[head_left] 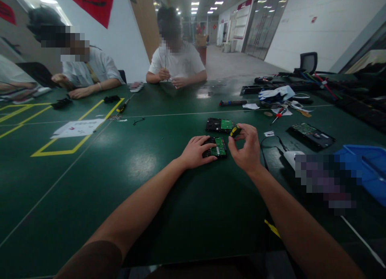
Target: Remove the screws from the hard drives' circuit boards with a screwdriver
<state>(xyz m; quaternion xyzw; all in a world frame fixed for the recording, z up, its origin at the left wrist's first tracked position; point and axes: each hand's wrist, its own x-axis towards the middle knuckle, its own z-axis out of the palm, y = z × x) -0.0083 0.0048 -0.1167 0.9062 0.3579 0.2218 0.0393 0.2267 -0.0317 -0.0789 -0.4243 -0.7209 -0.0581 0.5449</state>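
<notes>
A hard drive point(221, 149), its green circuit board facing up, lies on the table in front of me. My left hand point(197, 151) grips it from the left, thumb along the near edge and fingers over the top and far side. Just right of it, my right hand point(247, 147) pinches the black-and-yellow handle of a screwdriver point(235, 131), tilted above the drive's right side. The screwdriver's shaft and tip cannot be made out. Directly behind lies a second hard drive point(226, 125), also board side up, touched by neither hand.
A third hard drive point(312, 136) and a blue bin point(368, 166) are at right. Beyond are a red screwdriver point(279, 116), gloves point(276, 94) and cables. Another yellow-black screwdriver point(122, 106) and a paper sheet point(76, 128) lie left. Two people sit opposite.
</notes>
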